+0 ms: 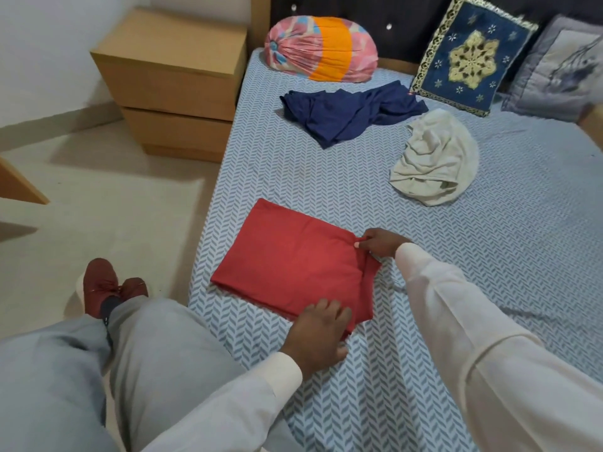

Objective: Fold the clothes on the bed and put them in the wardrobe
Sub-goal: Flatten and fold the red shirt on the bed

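A red garment (pixel 287 259) lies folded into a flat rectangle near the bed's left edge. My left hand (pixel 321 334) grips its near right corner, fingers over the cloth and thumb underneath. My right hand (pixel 380 243) pinches the far right corner between thumb and fingers. A crumpled navy garment (pixel 349 112) lies farther up the bed. An off-white garment (pixel 430 158) sits bunched to its right. The bed (pixel 489 256) has a blue-and-white herringbone sheet. No wardrobe is in view.
A pink-and-orange bolster (pixel 321 48), a blue embroidered cushion (pixel 470 57) and a grey pillow (pixel 561 70) lean at the headboard. A wooden bedside drawer unit (pixel 173 83) stands left of the bed. My crossed legs and red shoes (pixel 104 285) are over the tiled floor.
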The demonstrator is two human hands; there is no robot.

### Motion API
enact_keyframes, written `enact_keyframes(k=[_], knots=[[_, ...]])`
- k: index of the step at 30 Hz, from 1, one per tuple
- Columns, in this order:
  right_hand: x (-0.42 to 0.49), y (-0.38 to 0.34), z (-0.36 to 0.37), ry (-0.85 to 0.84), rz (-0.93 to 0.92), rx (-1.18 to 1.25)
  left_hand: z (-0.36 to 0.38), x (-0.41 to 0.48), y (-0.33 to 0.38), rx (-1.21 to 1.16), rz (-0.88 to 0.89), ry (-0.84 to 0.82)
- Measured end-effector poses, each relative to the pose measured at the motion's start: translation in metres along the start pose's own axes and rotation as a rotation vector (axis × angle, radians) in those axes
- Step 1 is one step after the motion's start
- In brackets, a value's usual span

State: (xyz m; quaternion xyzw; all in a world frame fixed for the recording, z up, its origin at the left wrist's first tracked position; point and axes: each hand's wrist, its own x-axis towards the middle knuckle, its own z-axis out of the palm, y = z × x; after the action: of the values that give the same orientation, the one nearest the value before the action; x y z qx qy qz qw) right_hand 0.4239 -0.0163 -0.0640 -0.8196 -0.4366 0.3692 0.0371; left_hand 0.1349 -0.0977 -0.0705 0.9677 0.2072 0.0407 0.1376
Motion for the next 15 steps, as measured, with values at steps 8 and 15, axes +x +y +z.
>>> enact_keyframes(k=[8, 15], knots=[[-0.023, -0.009, -0.008, 0.035, -0.085, 0.350, -0.006, 0.006, -0.001, 0.067, -0.015, 0.068], [-0.075, -0.020, -0.041, -0.077, -0.295, 0.657, -0.089, -0.014, -0.041, -0.194, -0.033, 0.282]])
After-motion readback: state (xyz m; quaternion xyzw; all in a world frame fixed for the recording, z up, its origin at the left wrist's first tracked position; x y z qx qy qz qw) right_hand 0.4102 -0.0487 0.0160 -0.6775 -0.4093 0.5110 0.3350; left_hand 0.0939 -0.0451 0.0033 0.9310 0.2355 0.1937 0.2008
